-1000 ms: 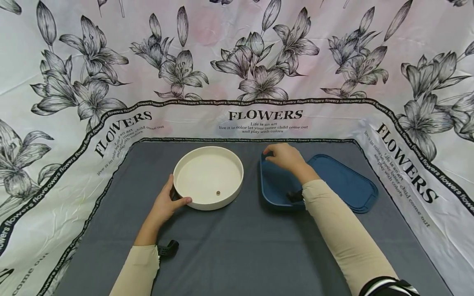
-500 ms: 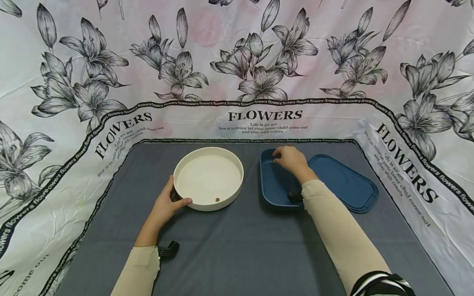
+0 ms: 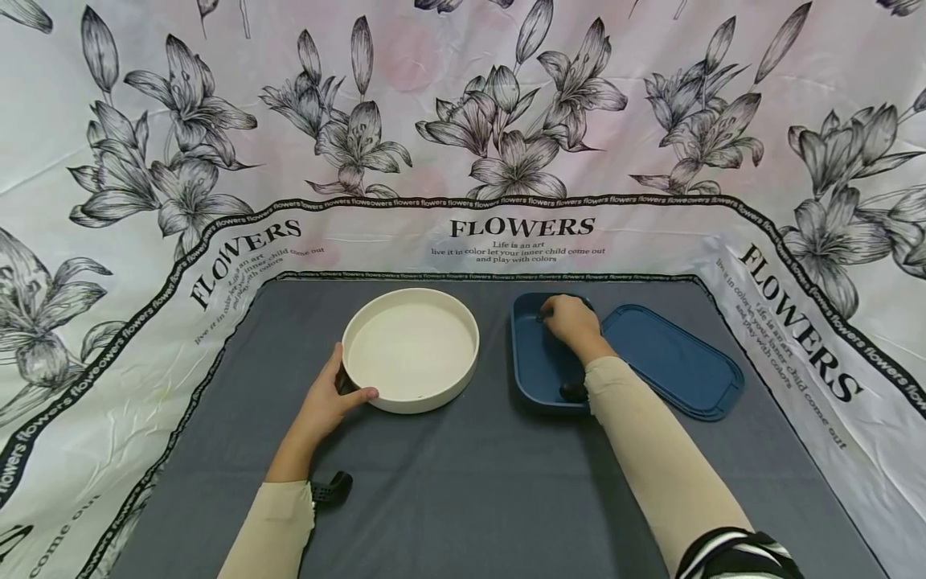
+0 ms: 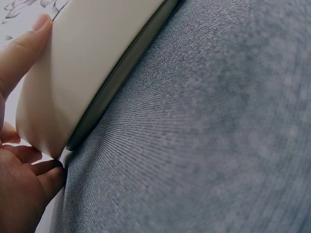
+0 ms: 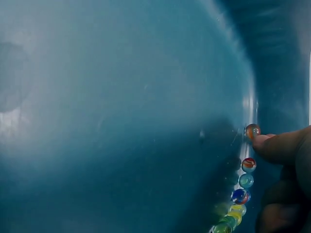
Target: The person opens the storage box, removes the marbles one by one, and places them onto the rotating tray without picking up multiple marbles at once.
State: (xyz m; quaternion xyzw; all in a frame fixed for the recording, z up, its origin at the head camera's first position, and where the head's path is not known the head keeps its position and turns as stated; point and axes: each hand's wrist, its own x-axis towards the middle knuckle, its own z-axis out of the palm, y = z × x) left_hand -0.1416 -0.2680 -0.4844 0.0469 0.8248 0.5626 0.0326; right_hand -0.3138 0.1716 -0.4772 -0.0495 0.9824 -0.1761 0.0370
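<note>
My left hand grips a round cream bowl at its left side. The thumb lies against the outer wall, and the other fingers curl at the lower edge in the left wrist view. My right hand reaches into a blue rectangular box. In the right wrist view, one fingertip touches an orange-streaked glass marble at the edge of the box floor; whether a second digit pinches it is hidden. Several more marbles lie in a row along that edge, below the fingertip. Other fingers look folded.
A blue lid lies flat to the right of the box, partly behind the right forearm. Grey cloth covers the work surface, bordered by a white flower-printed sheet. Bowl and box stand apart.
My right hand has moved from the box's far left rim rightward and down inside it. The small round thing in the bowl shifted toward the near wall and is now out of sight.
</note>
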